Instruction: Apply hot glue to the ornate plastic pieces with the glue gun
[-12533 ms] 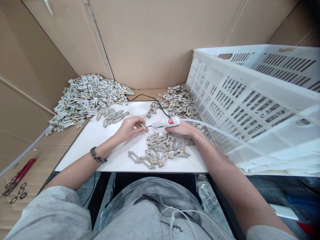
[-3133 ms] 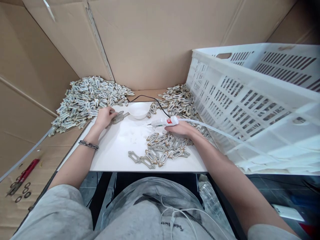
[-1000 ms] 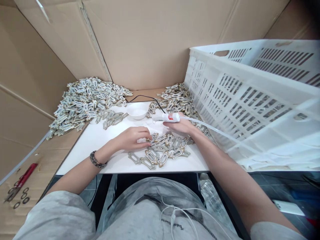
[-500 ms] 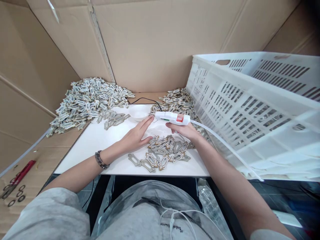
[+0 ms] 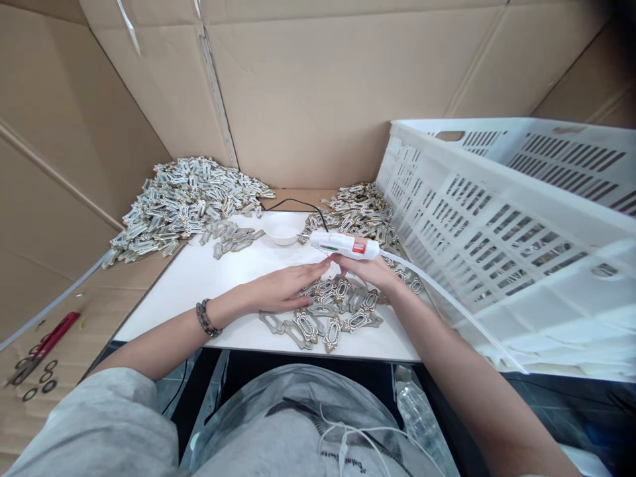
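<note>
My right hand (image 5: 368, 270) grips a white hot glue gun (image 5: 342, 244), nozzle pointing left, with a long white glue stick (image 5: 447, 301) running out of its back. My left hand (image 5: 291, 285) is flat with fingers stretched out, its fingertips close to my right hand and its edge over several small ornate metal plates (image 5: 332, 333) with oval cut-outs. These plates lie loose on the white board (image 5: 199, 291), some with the patterned face up and some with the plain grey side up. A white bowl (image 5: 282, 232) sits just beyond the glue gun's tip.
One large heap of the same plates (image 5: 193, 199) rises at the back left, and a smaller heap (image 5: 358, 205) at the back right. A white slatted crate (image 5: 462, 199) stands on the right. Red-handled scissors (image 5: 47, 341) and several dark rings (image 5: 48, 385) lie on cardboard at left.
My left hand has drawn back from the glue gun's tip, down toward the loose plates. My right hand still holds the glue gun, now slightly lower. The view has shifted a little.
</note>
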The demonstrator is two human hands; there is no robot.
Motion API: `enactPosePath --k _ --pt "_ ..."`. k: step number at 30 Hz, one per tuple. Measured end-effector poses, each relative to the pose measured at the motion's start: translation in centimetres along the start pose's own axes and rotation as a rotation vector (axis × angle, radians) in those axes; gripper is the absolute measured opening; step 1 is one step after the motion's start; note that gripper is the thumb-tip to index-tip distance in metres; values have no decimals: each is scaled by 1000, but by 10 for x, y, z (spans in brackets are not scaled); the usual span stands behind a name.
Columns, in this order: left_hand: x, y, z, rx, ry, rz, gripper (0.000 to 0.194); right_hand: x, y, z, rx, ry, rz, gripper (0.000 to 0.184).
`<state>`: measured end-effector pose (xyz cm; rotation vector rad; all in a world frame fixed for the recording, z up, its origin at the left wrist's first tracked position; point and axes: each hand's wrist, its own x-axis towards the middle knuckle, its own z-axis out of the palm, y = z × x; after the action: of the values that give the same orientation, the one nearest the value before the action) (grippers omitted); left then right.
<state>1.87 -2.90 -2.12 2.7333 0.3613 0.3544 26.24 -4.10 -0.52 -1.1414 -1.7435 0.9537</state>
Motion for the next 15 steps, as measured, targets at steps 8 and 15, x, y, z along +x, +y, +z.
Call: enactPosePath --k 8,15 --pt "-7 -5 -16 46 -6 2 35 5 9 -3 98 192 15 28" --pt "-7 -17 -12 69 37 -70 24 7 17 -1 -38 201 0 17"
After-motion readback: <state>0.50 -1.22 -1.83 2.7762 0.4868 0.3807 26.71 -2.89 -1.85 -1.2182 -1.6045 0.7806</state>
